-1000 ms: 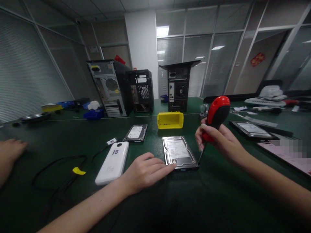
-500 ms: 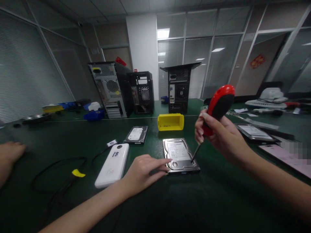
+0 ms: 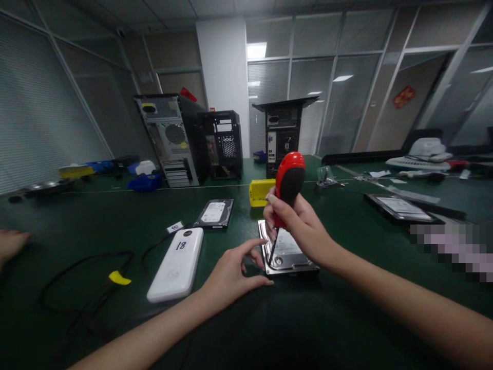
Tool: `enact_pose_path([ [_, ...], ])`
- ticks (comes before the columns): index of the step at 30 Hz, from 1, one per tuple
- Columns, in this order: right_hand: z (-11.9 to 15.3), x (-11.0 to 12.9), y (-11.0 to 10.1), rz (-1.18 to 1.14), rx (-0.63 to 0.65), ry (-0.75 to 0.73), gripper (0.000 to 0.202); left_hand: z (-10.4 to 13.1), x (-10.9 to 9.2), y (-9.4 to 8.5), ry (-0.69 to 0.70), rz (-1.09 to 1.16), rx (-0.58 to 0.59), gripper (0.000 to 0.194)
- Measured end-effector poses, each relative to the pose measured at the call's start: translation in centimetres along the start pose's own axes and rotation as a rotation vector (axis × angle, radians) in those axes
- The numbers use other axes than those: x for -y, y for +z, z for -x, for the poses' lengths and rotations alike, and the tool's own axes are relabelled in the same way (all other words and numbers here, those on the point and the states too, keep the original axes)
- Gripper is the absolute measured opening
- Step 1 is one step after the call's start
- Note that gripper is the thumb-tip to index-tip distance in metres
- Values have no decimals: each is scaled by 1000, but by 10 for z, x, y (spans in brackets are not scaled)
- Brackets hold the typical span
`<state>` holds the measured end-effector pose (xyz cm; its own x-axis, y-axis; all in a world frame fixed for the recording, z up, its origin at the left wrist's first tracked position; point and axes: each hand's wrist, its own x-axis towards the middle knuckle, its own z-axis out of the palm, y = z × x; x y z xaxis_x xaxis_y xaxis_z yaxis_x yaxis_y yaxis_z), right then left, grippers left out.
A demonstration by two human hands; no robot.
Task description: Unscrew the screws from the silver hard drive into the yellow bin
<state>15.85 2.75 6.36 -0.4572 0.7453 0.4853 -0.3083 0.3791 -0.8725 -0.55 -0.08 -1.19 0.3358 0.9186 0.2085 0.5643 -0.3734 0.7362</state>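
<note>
A silver hard drive [image 3: 290,259] lies flat on the green table in front of me, its label partly covered by my right hand [image 3: 295,221]. That hand is wrapped around a red and black screwdriver [image 3: 291,182], held upright. Its thin shaft points down to the left part of the drive, near the round mark; whether the tip sits in a screw I cannot tell. My left hand [image 3: 239,264] is at the drive's left edge, thumb and fingers spread apart, the thumb by the near left corner.
A second hard drive [image 3: 214,213] and a white power bank [image 3: 176,266] marked 18 lie to the left, beside a black cable. Behind stands a yellow bin [image 3: 257,193]. Computer cases [image 3: 175,139] line the back. Another person's hand [image 3: 13,244] rests at far left.
My right hand has carried the screwdriver left and slightly down, from the drive's right side to its left side. My left fingers have spread from pointing to an open curve.
</note>
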Motion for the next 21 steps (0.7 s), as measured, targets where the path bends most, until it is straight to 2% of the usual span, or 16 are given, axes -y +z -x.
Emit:
enact_pose_path([
  [16, -2, -14, -2, -61, 43, 52, 23, 1, -5, -2, -6, 86, 53, 38],
  [21, 1, -14, -3, -142, 98, 72, 27, 3, -6, -3, 1, 109, 51, 27],
])
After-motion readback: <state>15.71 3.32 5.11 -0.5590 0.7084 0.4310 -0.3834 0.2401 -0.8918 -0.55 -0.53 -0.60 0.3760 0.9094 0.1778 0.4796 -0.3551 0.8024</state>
